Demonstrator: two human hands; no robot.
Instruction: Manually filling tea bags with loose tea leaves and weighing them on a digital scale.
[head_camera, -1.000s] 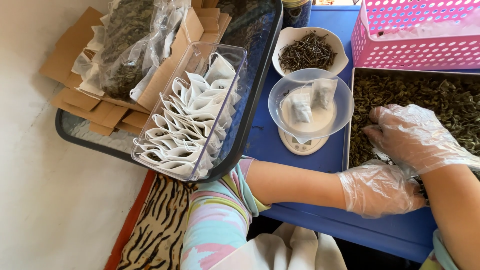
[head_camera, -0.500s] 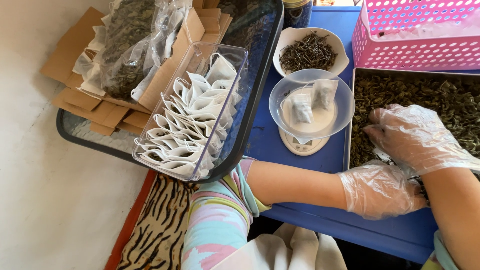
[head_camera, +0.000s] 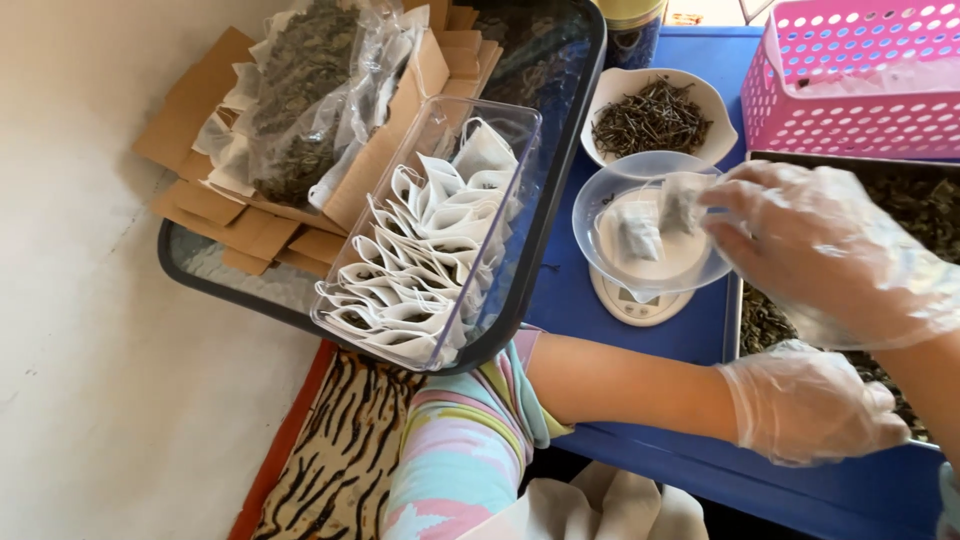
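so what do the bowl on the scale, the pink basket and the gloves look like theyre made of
Bowl on the scale: clear, glossy plastic, since sachets show through it. Pink basket: moulded rigid plastic with punched holes. Gloves on the right hand and left hand: thin, wrinkly translucent film, probably polyethylene.

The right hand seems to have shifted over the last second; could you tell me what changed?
The right hand left the tray of dried leaves and moved left to the clear bowl on the scale, fingers on a filled sachet. The left hand stayed at the tray's near edge.

Pale floor (head_camera: 90, 400), blue table (head_camera: 690, 340)
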